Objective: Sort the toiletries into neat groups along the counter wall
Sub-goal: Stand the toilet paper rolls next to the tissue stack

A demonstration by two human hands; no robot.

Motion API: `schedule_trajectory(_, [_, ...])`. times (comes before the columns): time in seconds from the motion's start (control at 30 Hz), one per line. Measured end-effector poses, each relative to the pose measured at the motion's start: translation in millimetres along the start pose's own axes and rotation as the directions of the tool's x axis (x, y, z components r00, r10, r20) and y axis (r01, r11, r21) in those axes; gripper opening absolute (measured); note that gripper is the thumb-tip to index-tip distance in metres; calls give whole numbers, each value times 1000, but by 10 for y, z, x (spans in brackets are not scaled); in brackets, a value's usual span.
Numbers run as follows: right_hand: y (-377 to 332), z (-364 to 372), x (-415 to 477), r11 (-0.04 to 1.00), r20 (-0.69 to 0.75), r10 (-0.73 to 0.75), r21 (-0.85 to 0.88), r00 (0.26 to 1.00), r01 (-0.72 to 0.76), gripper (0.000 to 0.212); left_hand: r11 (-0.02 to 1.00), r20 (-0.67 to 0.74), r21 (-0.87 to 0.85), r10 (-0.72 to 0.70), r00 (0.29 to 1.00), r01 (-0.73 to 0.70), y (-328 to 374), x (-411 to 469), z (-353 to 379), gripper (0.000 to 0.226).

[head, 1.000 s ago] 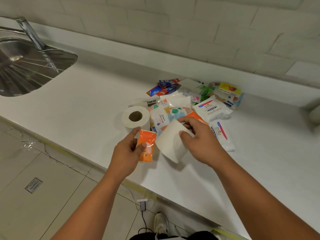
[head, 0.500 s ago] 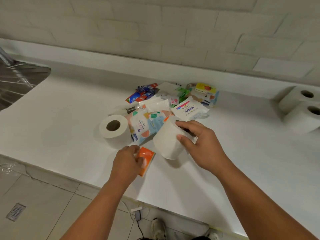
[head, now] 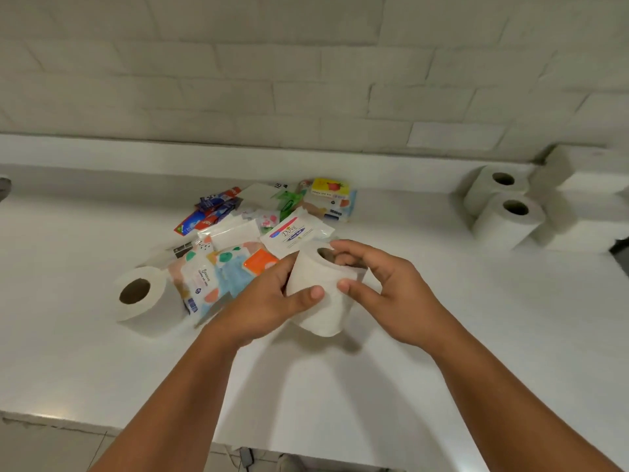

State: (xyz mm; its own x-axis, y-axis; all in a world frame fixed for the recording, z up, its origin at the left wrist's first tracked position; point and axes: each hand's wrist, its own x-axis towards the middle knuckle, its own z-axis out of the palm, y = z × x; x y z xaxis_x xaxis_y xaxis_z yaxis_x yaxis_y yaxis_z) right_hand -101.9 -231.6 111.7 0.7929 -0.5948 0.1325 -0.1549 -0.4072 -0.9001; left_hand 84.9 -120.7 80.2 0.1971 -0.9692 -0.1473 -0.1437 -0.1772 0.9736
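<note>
Above the bench [head: 442, 335], my left hand [head: 262, 301] and right hand [head: 391, 287] both curl round one roll [head: 323, 311], just before a packet [head: 294, 231] reading "Dove".

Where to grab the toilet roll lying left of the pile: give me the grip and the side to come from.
Come from the front, likely: the lying roll points its open core at the edge of the counter, so fingers go in the core, thumb on top of the curved wall. The patterned wipes pack crowds its right side, leaving a sideways grip little room.
</note>
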Motion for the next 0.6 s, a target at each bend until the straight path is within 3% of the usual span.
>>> schedule_trajectory(0.1, [129,-323,-103,999,-106,31,23,994,-29,50,998,11,-49,35,999,-35,72,242,334,67])
schedule_trajectory(0.27, [416,-868,-267,978,-372,175,174,911,-117,56,989,-34,-100,110,993,-113,266,729,935,68])
schedule_trajectory(0.37, [520,-1183,-323,944,-409,248,308,878,-123,39,983,-78,-88,156,985,-162,433,1018,1283,69])
schedule_trajectory(0.6, [856,-1987,-368,949,-474,239,297,848,-102,33,976,-118,-16,212,970,-215,893,1759,2079,83])
